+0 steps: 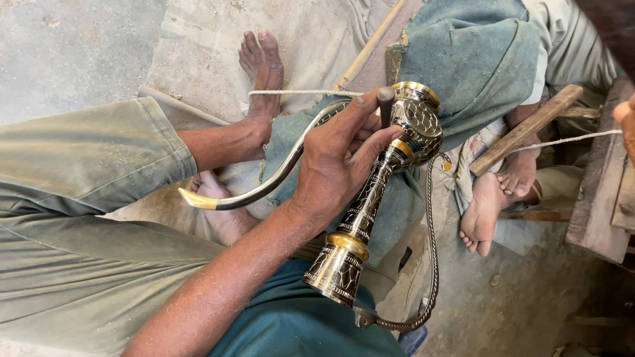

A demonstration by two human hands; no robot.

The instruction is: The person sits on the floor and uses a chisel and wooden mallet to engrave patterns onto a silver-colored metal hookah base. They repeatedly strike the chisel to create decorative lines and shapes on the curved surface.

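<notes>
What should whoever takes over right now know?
Left hand: fingers shut on a dark rod, its tip at the ewer, near the top.
Right hand: not in view.
Ewer lies tilted across the lap, spout towards the left knee, handle on the other side.
Cord is looped round a foot.
Done: pattern covers body, neck and base.
Left: spout looks plain; anything more can't be told.
</notes>
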